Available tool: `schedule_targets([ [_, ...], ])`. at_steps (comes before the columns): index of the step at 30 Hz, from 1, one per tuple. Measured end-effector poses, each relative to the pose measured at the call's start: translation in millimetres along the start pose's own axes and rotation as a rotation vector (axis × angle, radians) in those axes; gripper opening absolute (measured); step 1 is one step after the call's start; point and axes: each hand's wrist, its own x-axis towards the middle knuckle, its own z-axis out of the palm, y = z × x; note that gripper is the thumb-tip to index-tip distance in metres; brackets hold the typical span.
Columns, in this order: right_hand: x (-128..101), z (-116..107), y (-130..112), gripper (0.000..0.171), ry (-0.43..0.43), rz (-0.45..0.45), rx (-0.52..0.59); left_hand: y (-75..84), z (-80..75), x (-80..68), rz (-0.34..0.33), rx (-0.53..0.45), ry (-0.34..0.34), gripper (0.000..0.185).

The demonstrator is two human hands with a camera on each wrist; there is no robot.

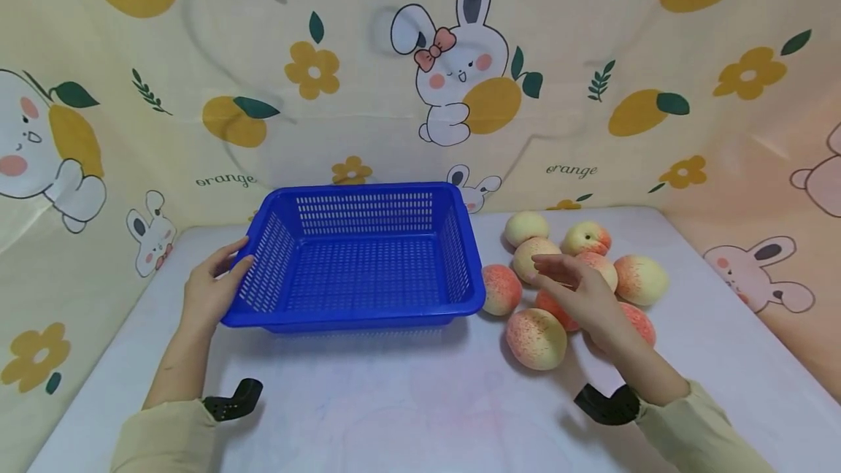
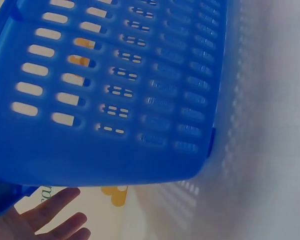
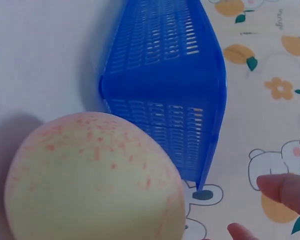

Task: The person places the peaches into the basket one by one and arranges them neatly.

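A blue plastic basket [image 1: 368, 268] with slotted walls stands on the white table. At its left rim is my left hand [image 1: 209, 285], thumb and fingertips against the edge. Seen in the left wrist view, the fingers [image 2: 50, 209] stretch out fairly straight past the basket's corner. To the right of the basket lie several peaches [image 1: 536, 339], yellowish with red speckles. Over them hovers my right hand [image 1: 588, 298], its fingers loosely bent and parted. The right wrist view has one peach [image 3: 95, 185] close up, apart from the fingertips [image 3: 282, 189]. My right hand hides some of the peaches.
Behind the table [image 1: 388, 400] hangs a cream cloth [image 1: 368, 130] printed with rabbits and oranges. It also runs along the left and right sides. The basket's back wall stands close to that cloth. Black straps [image 1: 236, 401] sit at both wrists.
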Motion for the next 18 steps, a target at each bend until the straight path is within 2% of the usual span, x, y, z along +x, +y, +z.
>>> schedule_targets([
  [5, -3.6, 0.5, 4.4, 0.065, -0.02, 0.03, 0.065, -2.6, 2.4, 1.3, -0.025, -0.066, -0.005, 0.053],
  [15, -17.3, 5.0, 13.7, 0.056, -0.046, 0.001, 0.004, -3.4, 2.8, 0.8, -0.074, -0.136, -0.033, 0.056],
  [18, -21.8, 7.6, 16.3, 0.054, -0.051, -0.026, 0.027, -3.5, 3.2, 0.8, -0.085, -0.146, -0.042, 0.057],
])
